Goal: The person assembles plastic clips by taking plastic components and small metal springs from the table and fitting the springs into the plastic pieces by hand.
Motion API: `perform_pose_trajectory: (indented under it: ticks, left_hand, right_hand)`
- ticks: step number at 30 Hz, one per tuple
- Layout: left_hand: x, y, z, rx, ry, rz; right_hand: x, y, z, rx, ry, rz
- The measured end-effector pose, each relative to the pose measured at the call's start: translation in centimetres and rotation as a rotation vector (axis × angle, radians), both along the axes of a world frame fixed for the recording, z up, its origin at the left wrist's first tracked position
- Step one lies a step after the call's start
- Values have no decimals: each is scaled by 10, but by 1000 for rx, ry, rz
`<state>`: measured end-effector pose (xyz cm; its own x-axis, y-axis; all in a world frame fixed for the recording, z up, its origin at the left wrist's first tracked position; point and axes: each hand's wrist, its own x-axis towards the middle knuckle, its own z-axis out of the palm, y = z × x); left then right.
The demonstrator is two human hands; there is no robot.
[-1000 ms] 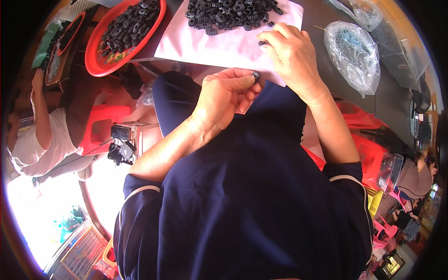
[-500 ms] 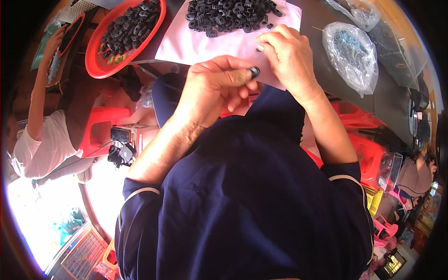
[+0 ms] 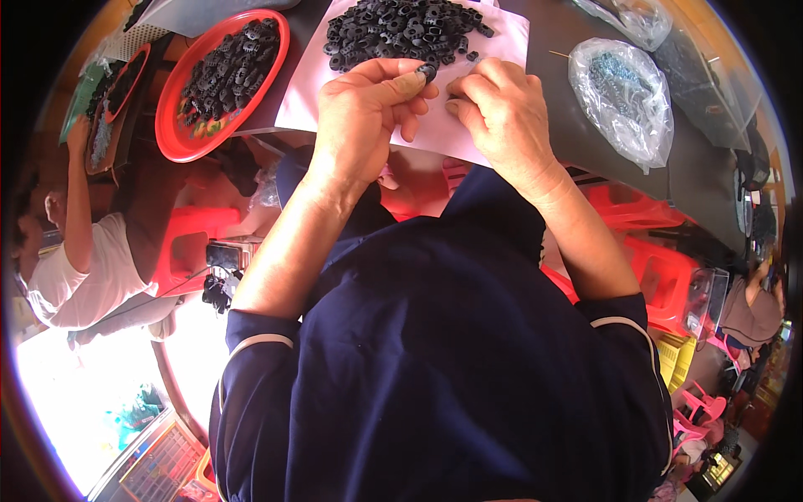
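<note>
Between the thumb and forefinger of my left hand [image 3: 360, 117] is a small black plastic part [image 3: 428, 72], rounded and shiny on top. My right hand [image 3: 508, 117] faces it a short way off, its fingers curled in a pinch. Whatever those fingertips hold, if anything, is hidden. Both hands are over a pale pink sheet [image 3: 305, 96] on the dark table. A heap of similar black plastic parts [image 3: 397, 32] lies on the sheet just beyond my hands. A few loose ones lie at the heap's right edge, near my right fingers.
A red basin [image 3: 170, 125] of black toothed pieces stands to the left. On the right, a clear plastic bag [image 3: 623, 117] holds small bluish metal pieces. Red stools [image 3: 657, 272] stand below the table [image 3: 544, 109]. A person in a white shirt [image 3: 100, 268] works at far left.
My left hand has moved up and away, toward the heap, with the black part still pinched. My right hand has shifted slightly left and stays curled.
</note>
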<state>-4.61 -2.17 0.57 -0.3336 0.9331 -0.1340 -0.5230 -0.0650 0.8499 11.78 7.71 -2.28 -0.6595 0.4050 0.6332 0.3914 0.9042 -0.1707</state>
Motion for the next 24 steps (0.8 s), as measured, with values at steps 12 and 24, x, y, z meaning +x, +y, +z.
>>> perform_pose_trajectory:
  ticks: [12,24]
  left_hand:
    - [5,2,-1,-51,94,11]
    - [13,17,-2,-22,84,-14]
  right_hand:
    - [-1,6,15,-442,187,170]
    - [-1,16,44,-1010,365,226]
